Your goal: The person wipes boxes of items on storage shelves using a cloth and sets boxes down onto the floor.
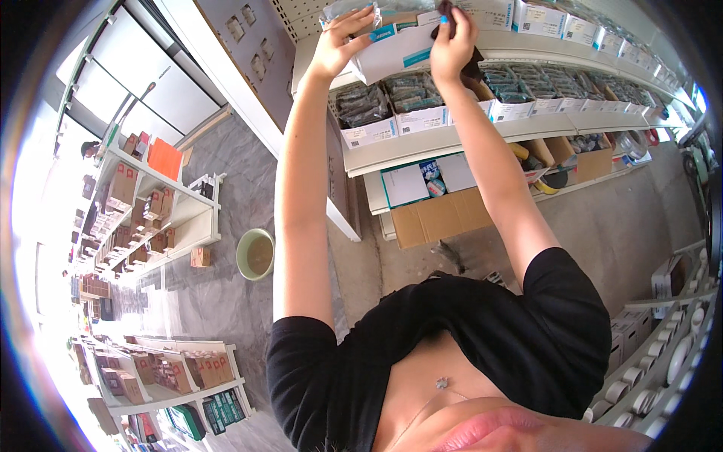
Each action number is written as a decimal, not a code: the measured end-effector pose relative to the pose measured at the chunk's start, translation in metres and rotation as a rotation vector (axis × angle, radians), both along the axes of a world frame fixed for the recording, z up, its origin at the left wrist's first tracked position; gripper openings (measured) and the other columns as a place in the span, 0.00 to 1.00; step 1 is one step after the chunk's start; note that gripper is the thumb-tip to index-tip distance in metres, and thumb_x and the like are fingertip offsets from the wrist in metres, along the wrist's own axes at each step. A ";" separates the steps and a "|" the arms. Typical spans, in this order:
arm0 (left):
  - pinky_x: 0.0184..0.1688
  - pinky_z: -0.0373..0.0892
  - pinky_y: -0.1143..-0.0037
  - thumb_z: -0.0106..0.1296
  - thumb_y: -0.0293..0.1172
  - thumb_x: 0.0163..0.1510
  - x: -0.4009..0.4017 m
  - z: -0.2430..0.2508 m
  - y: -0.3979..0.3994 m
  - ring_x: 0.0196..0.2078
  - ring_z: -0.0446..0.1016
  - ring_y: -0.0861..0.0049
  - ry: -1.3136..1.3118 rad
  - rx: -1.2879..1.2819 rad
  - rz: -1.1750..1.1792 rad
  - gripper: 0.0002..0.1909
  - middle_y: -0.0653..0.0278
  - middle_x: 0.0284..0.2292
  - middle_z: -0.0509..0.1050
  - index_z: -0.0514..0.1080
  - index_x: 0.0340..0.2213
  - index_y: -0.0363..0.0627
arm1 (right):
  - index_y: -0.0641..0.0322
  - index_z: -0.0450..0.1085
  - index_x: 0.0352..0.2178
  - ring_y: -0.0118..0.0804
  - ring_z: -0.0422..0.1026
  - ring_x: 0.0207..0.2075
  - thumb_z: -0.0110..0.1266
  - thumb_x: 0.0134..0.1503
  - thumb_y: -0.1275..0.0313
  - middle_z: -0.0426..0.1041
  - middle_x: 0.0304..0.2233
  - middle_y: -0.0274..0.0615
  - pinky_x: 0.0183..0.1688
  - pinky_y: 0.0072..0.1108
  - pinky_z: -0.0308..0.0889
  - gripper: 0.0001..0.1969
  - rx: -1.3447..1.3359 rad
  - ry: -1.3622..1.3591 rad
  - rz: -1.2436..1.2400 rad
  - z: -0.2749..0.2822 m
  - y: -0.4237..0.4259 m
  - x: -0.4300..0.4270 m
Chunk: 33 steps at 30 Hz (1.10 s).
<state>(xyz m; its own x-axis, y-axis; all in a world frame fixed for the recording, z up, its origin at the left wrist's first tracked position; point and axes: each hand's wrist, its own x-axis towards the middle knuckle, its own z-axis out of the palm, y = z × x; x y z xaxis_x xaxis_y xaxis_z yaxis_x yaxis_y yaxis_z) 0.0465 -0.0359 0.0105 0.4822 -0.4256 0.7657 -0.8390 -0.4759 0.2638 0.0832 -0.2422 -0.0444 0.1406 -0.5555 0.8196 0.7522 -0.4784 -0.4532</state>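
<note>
Both arms reach up and forward to a white open-topped cardboard box (390,59) with Siemens branding and clear plastic bags in it. It is tilted in front of the shelving. My left hand (342,42) grips its left end, thumb on the front wall and fingers over the top. In my right hand (454,48) is a dark brown cloth (445,14), bunched between thumb and fingers at the box's right end. More of the dark cloth hangs behind the wrist. Below the box, a shelf (406,144) carries a row of white boxes (421,121) filled with plastic-bagged items.
More white boxes (539,21) line the upper shelf at right. Lower down, a brown cardboard box (443,217) juts out from a shelf. A perforated panel (254,45) stands at left. On the floor are a green bucket (255,254) of murky water and a small carton (200,257).
</note>
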 end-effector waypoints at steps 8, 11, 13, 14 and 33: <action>0.58 0.53 0.67 0.52 0.33 0.45 0.008 -0.003 -0.001 0.57 0.59 0.63 0.037 -0.084 -0.052 0.21 0.62 0.51 0.68 0.73 0.43 0.47 | 0.51 0.71 0.40 0.51 0.65 0.49 0.56 0.39 0.83 0.67 0.45 0.43 0.50 0.34 0.63 0.23 -0.304 -0.212 -0.042 -0.014 0.039 -0.033; 0.59 0.52 0.68 0.51 0.31 0.46 0.008 0.000 0.006 0.57 0.58 0.63 0.112 -0.072 -0.073 0.20 0.63 0.51 0.68 0.73 0.44 0.48 | 0.49 0.70 0.41 0.50 0.65 0.50 0.57 0.40 0.82 0.67 0.46 0.42 0.51 0.39 0.61 0.23 -0.390 -0.227 0.025 -0.013 0.024 -0.030; 0.61 0.47 0.68 0.50 0.28 0.47 0.015 -0.001 0.026 0.61 0.51 0.62 0.181 -0.080 -0.100 0.18 0.66 0.53 0.65 0.74 0.43 0.48 | 0.48 0.70 0.42 0.49 0.65 0.50 0.58 0.41 0.80 0.67 0.47 0.41 0.51 0.41 0.59 0.23 -0.471 -0.236 -0.042 -0.012 0.013 -0.029; 0.62 0.46 0.68 0.50 0.28 0.47 0.015 -0.001 0.038 0.62 0.50 0.62 0.181 -0.100 -0.096 0.18 0.67 0.54 0.65 0.74 0.42 0.47 | 0.47 0.70 0.42 0.47 0.64 0.51 0.58 0.41 0.79 0.67 0.47 0.39 0.52 0.44 0.58 0.23 -0.551 -0.242 -0.110 -0.012 0.005 -0.027; 0.47 0.65 0.61 0.34 0.54 0.53 0.019 0.037 -0.008 0.45 0.71 0.56 0.163 0.338 0.708 0.24 0.58 0.40 0.74 0.69 0.47 0.66 | 0.50 0.71 0.41 0.37 0.67 0.50 0.50 0.51 0.71 0.69 0.46 0.36 0.53 0.28 0.62 0.14 -1.050 -0.476 -0.187 0.009 -0.011 -0.027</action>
